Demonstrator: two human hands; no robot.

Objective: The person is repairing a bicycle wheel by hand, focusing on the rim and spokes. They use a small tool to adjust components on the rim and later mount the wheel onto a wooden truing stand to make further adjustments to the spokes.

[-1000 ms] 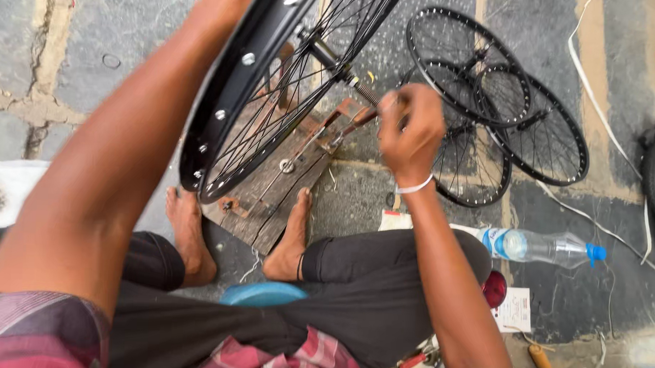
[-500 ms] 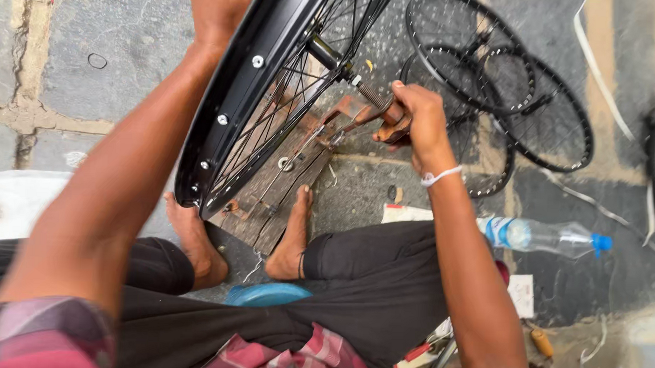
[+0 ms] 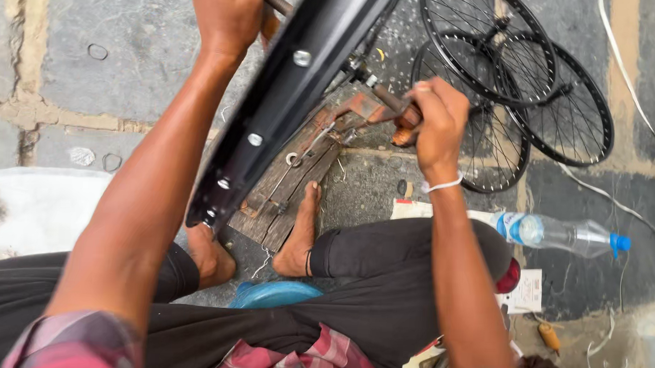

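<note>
Head view looks down on a seated person working over a black bicycle rim (image 3: 294,96) that stands tilted across a worn wooden board (image 3: 291,186) on the stone floor. Left hand (image 3: 228,17) grips the rim's upper edge at the top of the frame, fingers wrapped around it. Right hand (image 3: 438,122) is closed in a fist around a rusty-brown tool handle (image 3: 388,103) just beside the wheel's hub, a white band at the wrist. Both bare feet rest against the near end of the board. Two more spoked wheels (image 3: 520,82) lie stacked on the floor to the right, and a clear plastic bottle (image 3: 558,234) with a blue cap lies near the right knee.
</note>
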